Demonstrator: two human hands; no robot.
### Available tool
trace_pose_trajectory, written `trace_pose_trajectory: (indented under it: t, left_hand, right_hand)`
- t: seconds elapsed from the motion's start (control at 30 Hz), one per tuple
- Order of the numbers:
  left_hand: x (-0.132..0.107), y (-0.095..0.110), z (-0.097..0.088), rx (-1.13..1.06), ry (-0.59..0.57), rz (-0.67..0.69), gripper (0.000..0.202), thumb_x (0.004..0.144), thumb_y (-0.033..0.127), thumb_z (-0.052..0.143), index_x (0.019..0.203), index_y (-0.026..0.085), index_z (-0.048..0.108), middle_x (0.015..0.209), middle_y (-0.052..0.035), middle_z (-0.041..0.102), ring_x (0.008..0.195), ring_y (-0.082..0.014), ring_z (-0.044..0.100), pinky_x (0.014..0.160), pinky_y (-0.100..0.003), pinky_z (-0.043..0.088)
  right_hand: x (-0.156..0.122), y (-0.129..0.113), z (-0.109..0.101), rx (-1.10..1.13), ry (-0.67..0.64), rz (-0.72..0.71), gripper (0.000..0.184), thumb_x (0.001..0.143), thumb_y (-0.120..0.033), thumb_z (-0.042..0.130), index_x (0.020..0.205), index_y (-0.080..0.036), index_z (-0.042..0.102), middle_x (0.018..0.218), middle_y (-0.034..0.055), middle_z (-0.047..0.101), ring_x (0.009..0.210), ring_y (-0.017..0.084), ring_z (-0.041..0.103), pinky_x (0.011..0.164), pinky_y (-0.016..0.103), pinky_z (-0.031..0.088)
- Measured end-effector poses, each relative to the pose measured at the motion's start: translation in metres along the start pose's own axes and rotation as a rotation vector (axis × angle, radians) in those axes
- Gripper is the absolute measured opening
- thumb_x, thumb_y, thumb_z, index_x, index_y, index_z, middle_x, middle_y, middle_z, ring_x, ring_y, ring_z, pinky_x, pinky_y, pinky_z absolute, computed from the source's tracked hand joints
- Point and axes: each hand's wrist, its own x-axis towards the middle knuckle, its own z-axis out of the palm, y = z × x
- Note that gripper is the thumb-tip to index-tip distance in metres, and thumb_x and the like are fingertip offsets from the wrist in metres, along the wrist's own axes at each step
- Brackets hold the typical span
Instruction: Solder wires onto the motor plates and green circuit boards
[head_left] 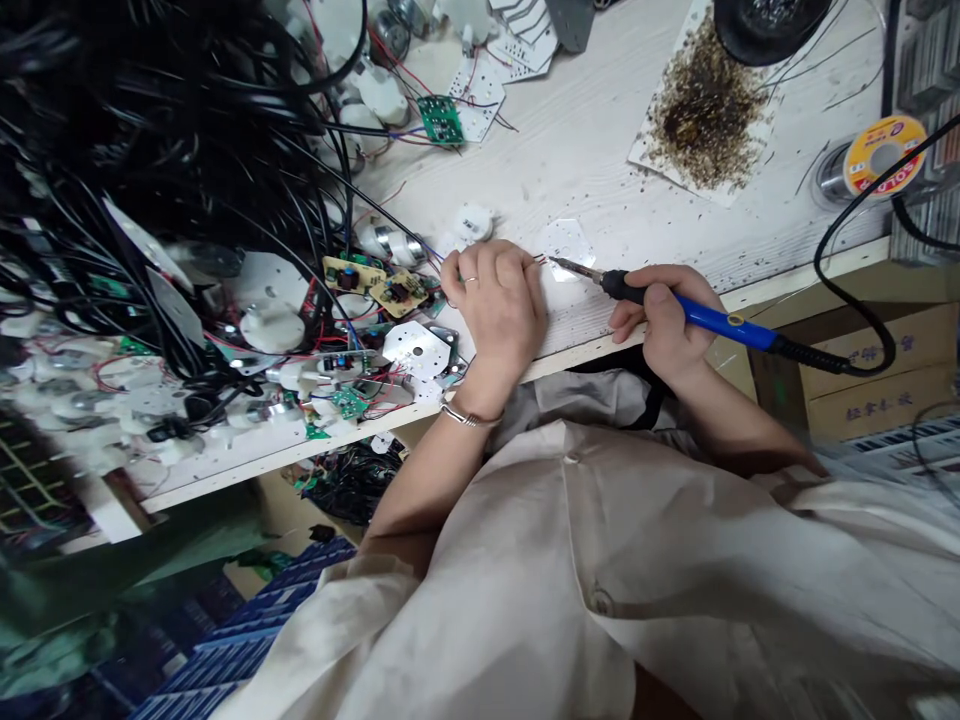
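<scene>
My right hand (671, 320) is closed around the handle of a blue soldering iron (724, 322). The iron's tip points left, over a white octagonal circuit board (568, 245) lying on the bench. Just left of that tip, thin wire ends (539, 259) stick out from the fingers of my left hand (501, 298), which is curled with its back up. My left fingertips are mostly hidden. Close beyond this hand sit a round white plastic part (474, 222) and a small silvery motor (400, 245). Another octagonal board (417, 350) lies to its left.
Black cables (150, 110) heap up at the left, among motors and boards. A green circuit board (441, 120) with wires lies farther back. At the right are a solder spool (885, 158) and a card covered in brown residue (705, 110). The iron's cord (832, 235) loops over the bench edge.
</scene>
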Motion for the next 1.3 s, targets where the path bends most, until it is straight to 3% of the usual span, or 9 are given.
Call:
trace_pose_trajectory:
  t: [0.37,0.57,0.8,1.17,1.3]
  left_hand:
    - [-0.0001,0.0000,0.0009,0.016,0.012,0.000,0.019,0.100,0.033,0.041,0.098,0.024,0.057,0.118,-0.0106,0.067,0.121,-0.0277,0.055,0.119,-0.055,0.023]
    - [0.0010,0.0007,0.0022,-0.021,-0.015,-0.037,0.019,0.099,0.033,0.041,0.098,0.024,0.057,0.120,-0.0120,0.065,0.125,-0.0296,0.053,0.121,-0.057,0.018]
    - [-0.0002,-0.0019,0.0047,0.048,0.059,0.018,0.017,0.099,0.032,0.043,0.096,0.024,0.057,0.114,-0.0099,0.069,0.116,-0.0273,0.057,0.118,-0.055,0.026]
    - [-0.0017,-0.0017,-0.0014,0.034,0.048,0.039,0.015,0.099,0.031,0.044,0.096,0.026,0.058,0.111,-0.0064,0.069,0.115,-0.0256,0.058,0.116,-0.052,0.028]
    - [-0.0028,0.0005,-0.0046,0.021,0.021,0.050,0.013,0.099,0.030,0.046,0.097,0.028,0.059,0.111,-0.0046,0.068,0.116,-0.0245,0.057,0.120,-0.052,0.023]
  right_hand:
    - [0.0019,-0.0031,0.0001,-0.019,-0.021,0.034,0.032,0.093,-0.053,0.059,0.096,-0.023,0.070,0.057,-0.0068,0.067,0.041,0.007,0.060,0.038,0.016,0.047]
    - [0.0048,-0.0047,0.0012,-0.014,-0.023,0.058,0.034,0.092,-0.055,0.059,0.095,-0.023,0.069,0.056,-0.0058,0.066,0.042,0.008,0.062,0.037,0.017,0.046]
    - [0.0060,-0.0039,0.0029,0.042,0.039,0.048,0.034,0.093,-0.057,0.058,0.093,-0.024,0.068,0.054,-0.0066,0.064,0.037,0.008,0.058,0.034,0.017,0.043]
    - [0.0068,-0.0023,0.0052,0.078,0.070,0.026,0.037,0.091,-0.058,0.059,0.092,-0.022,0.067,0.052,-0.0073,0.064,0.036,0.007,0.056,0.032,0.016,0.041]
    - [0.0087,-0.0031,0.0055,0.042,0.066,0.045,0.041,0.090,-0.063,0.058,0.091,-0.023,0.065,0.050,-0.0078,0.060,0.035,0.007,0.055,0.032,0.016,0.039]
